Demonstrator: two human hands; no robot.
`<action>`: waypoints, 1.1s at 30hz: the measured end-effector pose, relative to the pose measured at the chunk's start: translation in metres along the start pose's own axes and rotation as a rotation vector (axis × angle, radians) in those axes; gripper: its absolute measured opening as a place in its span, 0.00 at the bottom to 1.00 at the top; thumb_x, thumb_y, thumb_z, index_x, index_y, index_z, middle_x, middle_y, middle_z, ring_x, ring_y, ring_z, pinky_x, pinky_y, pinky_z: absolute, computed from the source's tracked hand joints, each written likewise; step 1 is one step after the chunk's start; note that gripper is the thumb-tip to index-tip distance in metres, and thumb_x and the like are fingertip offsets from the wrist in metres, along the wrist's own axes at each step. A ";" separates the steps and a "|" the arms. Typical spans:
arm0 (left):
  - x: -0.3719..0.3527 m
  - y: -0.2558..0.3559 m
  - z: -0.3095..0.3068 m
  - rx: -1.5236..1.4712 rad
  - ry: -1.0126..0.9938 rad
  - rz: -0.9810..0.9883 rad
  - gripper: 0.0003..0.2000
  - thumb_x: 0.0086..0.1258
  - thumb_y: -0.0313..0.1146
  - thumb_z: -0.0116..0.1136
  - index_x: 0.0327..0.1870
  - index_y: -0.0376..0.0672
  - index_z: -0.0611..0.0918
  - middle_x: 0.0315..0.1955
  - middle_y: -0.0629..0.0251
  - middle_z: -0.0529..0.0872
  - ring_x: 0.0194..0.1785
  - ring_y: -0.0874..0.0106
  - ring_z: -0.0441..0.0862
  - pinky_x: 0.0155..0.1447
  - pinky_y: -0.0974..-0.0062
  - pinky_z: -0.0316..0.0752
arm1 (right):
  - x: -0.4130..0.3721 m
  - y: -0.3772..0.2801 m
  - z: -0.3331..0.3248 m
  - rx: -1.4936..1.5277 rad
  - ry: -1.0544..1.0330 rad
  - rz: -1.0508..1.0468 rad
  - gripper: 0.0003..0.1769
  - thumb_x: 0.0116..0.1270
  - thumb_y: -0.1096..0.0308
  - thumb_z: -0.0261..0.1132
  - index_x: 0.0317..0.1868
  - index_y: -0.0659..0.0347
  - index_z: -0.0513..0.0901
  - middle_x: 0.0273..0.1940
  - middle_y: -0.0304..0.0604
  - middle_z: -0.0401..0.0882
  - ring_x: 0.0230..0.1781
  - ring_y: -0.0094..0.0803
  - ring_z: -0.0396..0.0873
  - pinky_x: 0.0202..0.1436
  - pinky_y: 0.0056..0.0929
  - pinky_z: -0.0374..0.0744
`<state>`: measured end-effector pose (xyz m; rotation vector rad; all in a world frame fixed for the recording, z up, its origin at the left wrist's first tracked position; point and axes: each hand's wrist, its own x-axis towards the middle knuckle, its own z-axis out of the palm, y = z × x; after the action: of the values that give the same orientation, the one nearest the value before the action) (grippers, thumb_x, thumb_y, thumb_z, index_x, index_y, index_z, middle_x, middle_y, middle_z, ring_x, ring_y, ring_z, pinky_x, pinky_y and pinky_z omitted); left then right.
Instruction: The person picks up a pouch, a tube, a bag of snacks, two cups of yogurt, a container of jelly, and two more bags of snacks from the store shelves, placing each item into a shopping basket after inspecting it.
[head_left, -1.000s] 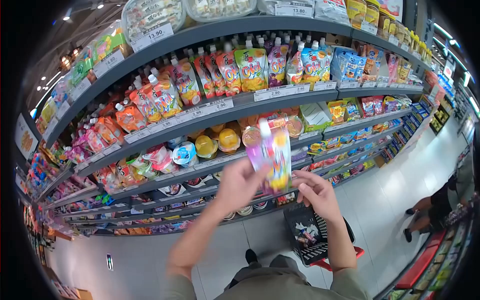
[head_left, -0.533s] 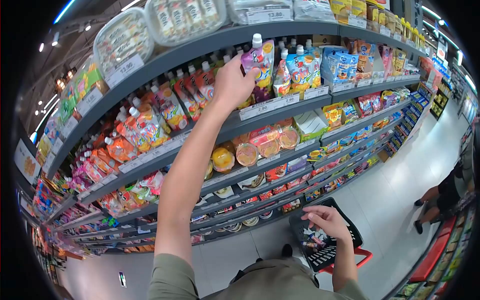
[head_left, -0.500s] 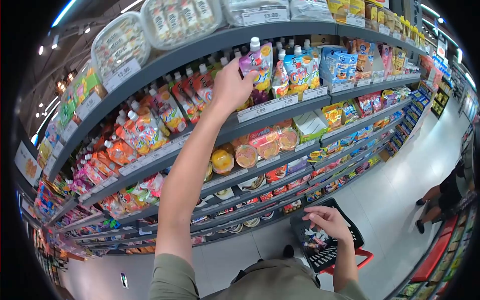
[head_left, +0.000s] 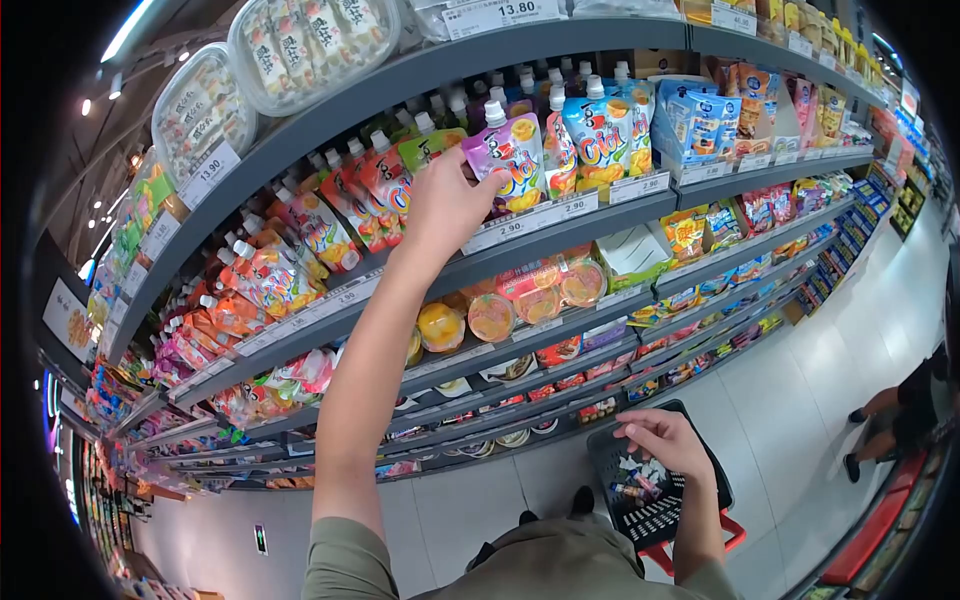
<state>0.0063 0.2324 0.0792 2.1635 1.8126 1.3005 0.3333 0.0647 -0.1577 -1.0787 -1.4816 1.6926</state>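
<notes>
My left hand (head_left: 450, 205) grips the left edge of a purple jelly pouch (head_left: 512, 160) with a white cap, which stands upright in the shelf row. To its right are a white-and-red pouch (head_left: 560, 155) and a blue pouch (head_left: 597, 135); red pouches (head_left: 385, 180) and a green one (head_left: 432, 146) are on its left. Lower down, my right hand (head_left: 668, 440) hangs over the black basket (head_left: 722, 480), its fingers loosely bent and apart, holding nothing. Small packets (head_left: 637, 482) lie inside the basket.
A grey shelf edge with price tags (head_left: 535, 222) runs below the pouches. Fruit cups (head_left: 491, 317) sit one level down, and clear plastic boxes (head_left: 310, 45) above. Another person's legs (head_left: 878, 430) show at the right, on the aisle floor (head_left: 780, 400).
The purple pouch has come down from its raised position into the row, with my left hand still on it. The view has shifted slightly. My right hand stays over the basket.
</notes>
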 end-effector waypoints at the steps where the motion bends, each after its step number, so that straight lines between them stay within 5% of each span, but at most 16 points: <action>1: -0.005 0.011 -0.005 0.094 0.011 -0.010 0.18 0.63 0.42 0.73 0.43 0.34 0.86 0.34 0.55 0.91 0.36 0.65 0.89 0.44 0.67 0.80 | 0.001 0.000 -0.002 0.004 -0.003 0.006 0.18 0.76 0.64 0.64 0.60 0.64 0.83 0.43 0.40 0.89 0.34 0.18 0.82 0.34 0.18 0.79; 8: -0.025 0.022 -0.022 0.283 0.181 -0.023 0.26 0.63 0.52 0.72 0.43 0.34 0.84 0.36 0.53 0.91 0.41 0.64 0.90 0.47 0.68 0.81 | -0.014 0.007 -0.013 -0.012 0.066 -0.023 0.17 0.76 0.67 0.64 0.59 0.67 0.83 0.42 0.41 0.89 0.33 0.17 0.81 0.36 0.19 0.78; 9: -0.033 0.025 -0.024 0.295 0.269 0.012 0.26 0.62 0.54 0.71 0.40 0.35 0.83 0.33 0.53 0.90 0.40 0.56 0.90 0.48 0.64 0.82 | -0.023 0.004 -0.014 -0.027 0.116 0.001 0.17 0.75 0.66 0.65 0.58 0.67 0.83 0.42 0.40 0.89 0.33 0.18 0.81 0.36 0.19 0.78; 11: -0.052 0.019 -0.029 0.148 0.373 0.120 0.20 0.66 0.46 0.72 0.38 0.36 0.82 0.29 0.59 0.87 0.33 0.70 0.86 0.42 0.71 0.80 | -0.048 -0.001 -0.016 -0.026 0.218 -0.012 0.17 0.76 0.65 0.65 0.58 0.67 0.83 0.41 0.39 0.89 0.34 0.18 0.81 0.34 0.19 0.77; 14: -0.132 0.027 -0.040 -0.334 0.123 0.070 0.10 0.78 0.34 0.60 0.34 0.41 0.80 0.23 0.74 0.79 0.25 0.87 0.72 0.29 0.85 0.65 | -0.102 0.032 -0.029 -0.069 0.447 0.056 0.17 0.76 0.61 0.63 0.56 0.66 0.84 0.41 0.38 0.89 0.34 0.18 0.80 0.34 0.19 0.77; 16: -0.194 0.004 -0.029 -0.418 -0.025 -0.031 0.07 0.78 0.35 0.58 0.39 0.42 0.81 0.22 0.72 0.79 0.24 0.84 0.74 0.28 0.85 0.67 | -0.135 0.066 -0.046 -0.124 0.666 0.143 0.18 0.75 0.60 0.64 0.54 0.67 0.85 0.41 0.39 0.88 0.34 0.19 0.80 0.35 0.20 0.77; 18: -0.250 -0.024 -0.013 -0.541 -0.436 -0.389 0.04 0.76 0.33 0.59 0.43 0.44 0.82 0.28 0.73 0.82 0.29 0.84 0.78 0.33 0.83 0.73 | -0.178 0.138 -0.061 -0.217 0.935 0.253 0.19 0.74 0.61 0.65 0.55 0.69 0.84 0.39 0.42 0.88 0.36 0.25 0.82 0.41 0.25 0.80; 20: -0.310 -0.064 0.020 -0.483 -0.679 -0.243 0.04 0.75 0.32 0.61 0.43 0.42 0.83 0.29 0.73 0.83 0.34 0.82 0.80 0.38 0.80 0.76 | -0.229 0.216 -0.070 -0.949 1.162 0.352 0.21 0.68 0.60 0.68 0.54 0.68 0.84 0.48 0.57 0.87 0.48 0.50 0.85 0.58 0.43 0.80; 21: -0.334 -0.064 0.024 -0.395 -0.795 -0.229 0.06 0.75 0.32 0.61 0.43 0.39 0.83 0.29 0.72 0.84 0.34 0.82 0.80 0.39 0.79 0.76 | -0.248 0.225 -0.059 -0.995 1.214 0.449 0.23 0.66 0.60 0.70 0.59 0.60 0.83 0.56 0.59 0.81 0.58 0.56 0.79 0.64 0.47 0.76; 24: -0.436 -0.109 0.056 -0.415 -0.991 -0.300 0.11 0.74 0.39 0.62 0.44 0.40 0.84 0.31 0.63 0.88 0.34 0.75 0.83 0.41 0.72 0.78 | -0.282 0.272 -0.051 -1.033 1.311 0.529 0.29 0.66 0.59 0.70 0.66 0.59 0.77 0.60 0.59 0.77 0.61 0.54 0.77 0.66 0.46 0.75; 26: -0.497 -0.120 0.066 -0.454 -1.097 -0.342 0.12 0.74 0.41 0.62 0.46 0.40 0.85 0.35 0.60 0.89 0.39 0.71 0.86 0.46 0.70 0.79 | -0.285 0.268 -0.031 -0.635 1.239 0.756 0.39 0.65 0.59 0.70 0.73 0.65 0.69 0.71 0.63 0.69 0.71 0.56 0.69 0.72 0.43 0.70; 27: -0.516 -0.117 0.066 -0.494 -1.147 -0.379 0.13 0.74 0.42 0.62 0.47 0.41 0.85 0.37 0.59 0.90 0.42 0.69 0.88 0.49 0.68 0.80 | -0.290 0.292 -0.035 -0.632 1.250 0.749 0.39 0.65 0.59 0.70 0.73 0.65 0.69 0.71 0.63 0.69 0.71 0.56 0.69 0.72 0.43 0.70; 29: -0.546 -0.111 0.069 -0.460 -1.197 -0.389 0.14 0.74 0.43 0.62 0.48 0.41 0.85 0.38 0.57 0.90 0.44 0.67 0.88 0.51 0.67 0.80 | -0.286 0.359 -0.042 -0.631 1.297 0.356 0.46 0.65 0.61 0.70 0.78 0.65 0.58 0.73 0.62 0.67 0.74 0.54 0.67 0.74 0.42 0.68; 32: -0.579 -0.076 0.067 -0.335 -1.225 -0.398 0.15 0.74 0.44 0.61 0.49 0.42 0.86 0.40 0.56 0.91 0.46 0.65 0.88 0.52 0.66 0.80 | -0.282 0.380 -0.055 -0.690 1.273 0.365 0.49 0.65 0.63 0.69 0.79 0.63 0.51 0.71 0.64 0.68 0.72 0.56 0.69 0.73 0.44 0.70; 33: -0.591 -0.067 0.071 -0.355 -1.279 -0.411 0.14 0.75 0.43 0.60 0.49 0.41 0.85 0.40 0.59 0.91 0.45 0.68 0.88 0.51 0.67 0.80 | -0.283 0.387 -0.060 -0.708 1.313 0.401 0.47 0.65 0.62 0.68 0.79 0.61 0.51 0.61 0.65 0.78 0.61 0.59 0.79 0.63 0.47 0.77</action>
<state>0.0136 -0.2010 -0.3338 1.5813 1.1872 0.0084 0.5378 -0.2176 -0.4930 -2.3167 -0.9137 0.2506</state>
